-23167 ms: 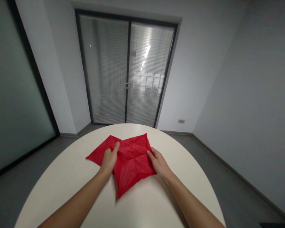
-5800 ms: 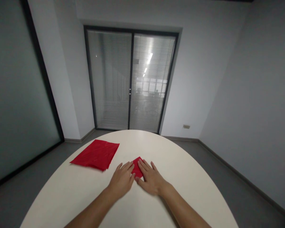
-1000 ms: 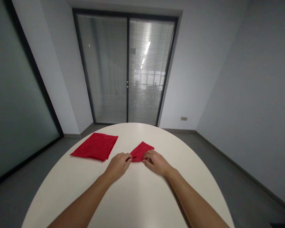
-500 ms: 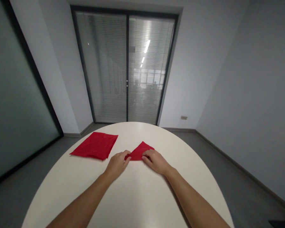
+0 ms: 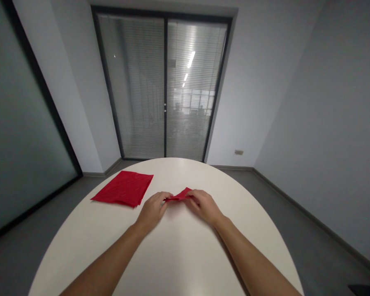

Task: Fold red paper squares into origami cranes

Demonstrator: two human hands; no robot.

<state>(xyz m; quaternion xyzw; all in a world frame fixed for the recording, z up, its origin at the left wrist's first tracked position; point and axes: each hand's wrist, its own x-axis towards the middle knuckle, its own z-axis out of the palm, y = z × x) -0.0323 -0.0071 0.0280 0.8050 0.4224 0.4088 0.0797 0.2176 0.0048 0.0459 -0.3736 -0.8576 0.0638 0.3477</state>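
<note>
Between my two hands is a small folded red cloth [image 5: 179, 197], its near edge raised slightly off the white table. My left hand [image 5: 154, 207] is closed on the left corner, with thumb and fingers pinching it. On the right end, my right hand [image 5: 204, 204] grips the cloth, fingers bent over it and the thumb partly hidden beneath. The palms and the cloth's underside are out of sight. Left of my hands lies a larger flat pile of red cloth [image 5: 123, 189], creased, with layered edges at its right corner; neither hand touches it.
The round white table [image 5: 172, 255] has a curved edge all around. Past it stand a dark-framed glass door with blinds [image 5: 135, 90] and pale walls [image 5: 296, 102]. A frosted glass panel [image 5: 21, 135] is on the left.
The small cloth lay as a flat triangle; now its near edge is lifted and it looks narrower. Both hands have risen slightly with it. The larger pile has not moved.
</note>
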